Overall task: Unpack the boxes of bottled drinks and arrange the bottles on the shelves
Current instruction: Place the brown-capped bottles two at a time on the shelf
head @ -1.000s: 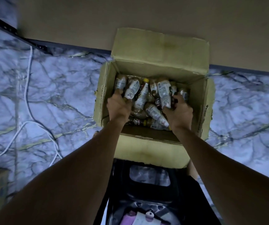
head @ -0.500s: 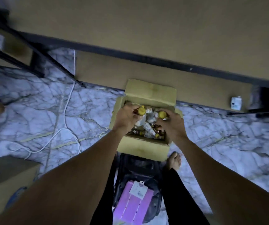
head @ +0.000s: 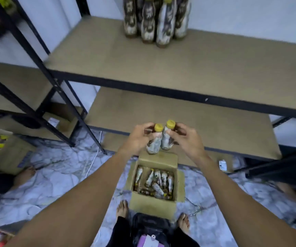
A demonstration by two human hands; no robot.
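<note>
Open box point(head: 152, 205) on marbled floor point(head: 63, 175) before tan, black-framed shelves point(head: 179, 68).

— How many bottles do I hold?
— You hold two small plastic drink bottles with yellow caps and pale printed labels: the left bottle point(head: 154, 142) in your left hand point(head: 137, 139), the right bottle point(head: 166, 139) in your right hand point(head: 188, 141).
— And the rack?
— You see three tan boards: the upper board point(head: 161, 68), the middle board point(head: 197, 125), the lowest board point(head: 115, 141). One group of standing bottles point(head: 155, 20) is on the upper one. Four stand in front; those behind I cannot count.
— Boxes?
— One open brown cardboard box point(head: 152, 205) holds about eight lying bottles point(head: 154, 182); the exact number I cannot tell. One second cardboard box point(head: 9, 154) is at your left.
</note>
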